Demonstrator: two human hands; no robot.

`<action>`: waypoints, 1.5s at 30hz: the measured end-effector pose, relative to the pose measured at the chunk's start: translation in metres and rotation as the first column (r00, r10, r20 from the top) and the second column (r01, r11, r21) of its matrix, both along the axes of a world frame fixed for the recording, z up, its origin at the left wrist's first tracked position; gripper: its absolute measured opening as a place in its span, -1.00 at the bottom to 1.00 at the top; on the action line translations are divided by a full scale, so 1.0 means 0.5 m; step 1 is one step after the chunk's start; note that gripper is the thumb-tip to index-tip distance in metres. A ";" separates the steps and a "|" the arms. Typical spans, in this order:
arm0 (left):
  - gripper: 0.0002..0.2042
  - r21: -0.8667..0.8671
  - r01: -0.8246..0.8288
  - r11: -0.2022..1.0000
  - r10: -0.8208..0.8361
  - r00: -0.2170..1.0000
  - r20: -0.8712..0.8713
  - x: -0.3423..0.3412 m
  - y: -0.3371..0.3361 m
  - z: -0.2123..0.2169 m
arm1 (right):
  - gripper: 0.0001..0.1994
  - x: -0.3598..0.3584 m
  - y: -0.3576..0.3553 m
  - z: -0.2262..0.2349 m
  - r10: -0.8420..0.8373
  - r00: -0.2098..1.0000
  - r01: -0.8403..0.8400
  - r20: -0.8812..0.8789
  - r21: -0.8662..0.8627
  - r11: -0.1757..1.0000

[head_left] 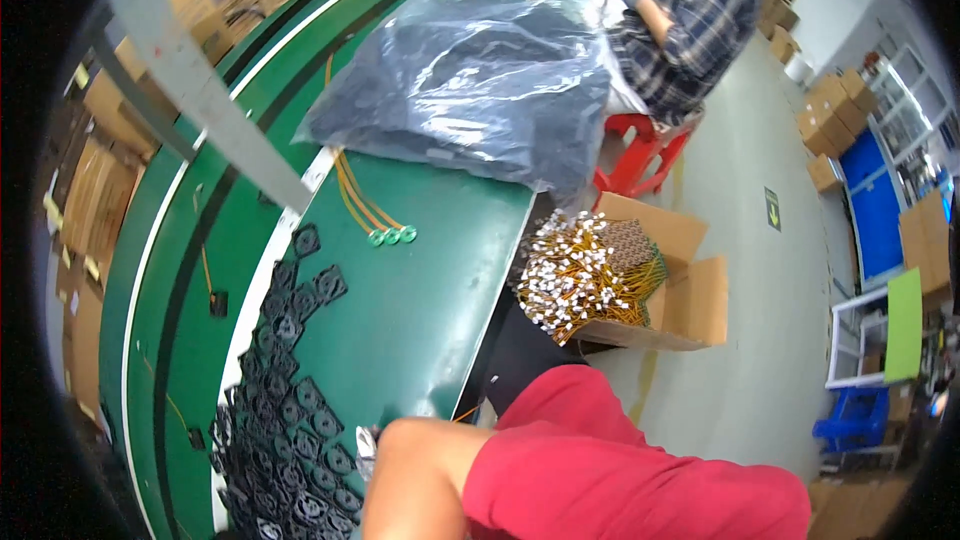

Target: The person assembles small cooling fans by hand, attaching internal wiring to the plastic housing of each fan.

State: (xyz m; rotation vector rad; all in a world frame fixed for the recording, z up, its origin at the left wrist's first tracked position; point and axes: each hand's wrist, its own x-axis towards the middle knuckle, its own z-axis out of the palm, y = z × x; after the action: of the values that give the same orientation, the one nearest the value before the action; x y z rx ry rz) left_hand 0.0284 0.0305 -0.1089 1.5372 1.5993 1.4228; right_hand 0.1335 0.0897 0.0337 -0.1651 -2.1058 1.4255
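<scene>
My bare right arm comes out of a red sleeve and bends at the lower edge. Its hand lies out of the picture, and my left hand does not show either. Left of the arm spreads a pile of black square frames with round centres, on the green work surface. A small crumpled whitish thing touches or lies beside my arm; I cannot make out what it is. Farther up, three green rings with orange wires lie side by side, their wires running under a large clear plastic bag of dark parts.
An open cardboard box at the right holds many orange wires with white connectors. A grey post rises at the left, beside a green conveyor carrying a few black parts. Beyond the bag a co-worker sits on a red stool, gloved hand at orange wires.
</scene>
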 end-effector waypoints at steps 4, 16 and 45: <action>-0.40 -0.017 -0.089 0.996 0.089 0.995 0.042 -0.009 -0.013 0.004 | -0.74 -0.029 0.003 0.017 0.092 0.996 -0.092 0.015 0.012 0.996; -0.45 0.034 -0.154 0.987 0.158 0.975 -0.155 -0.034 -0.026 0.142 | -0.72 0.072 0.088 -0.045 -0.469 0.858 0.425 0.210 0.221 0.878; -0.55 0.141 -0.037 0.989 0.097 0.892 -0.441 0.018 -0.072 0.090 | -0.89 0.107 0.029 -0.105 0.097 0.794 0.214 0.601 -0.425 0.880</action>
State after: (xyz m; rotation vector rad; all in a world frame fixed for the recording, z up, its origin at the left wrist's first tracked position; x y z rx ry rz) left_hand 0.0373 -0.0056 -0.0637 2.0176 1.8641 1.2889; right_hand 0.1872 0.1044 -0.0189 -1.0077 -2.1276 2.0282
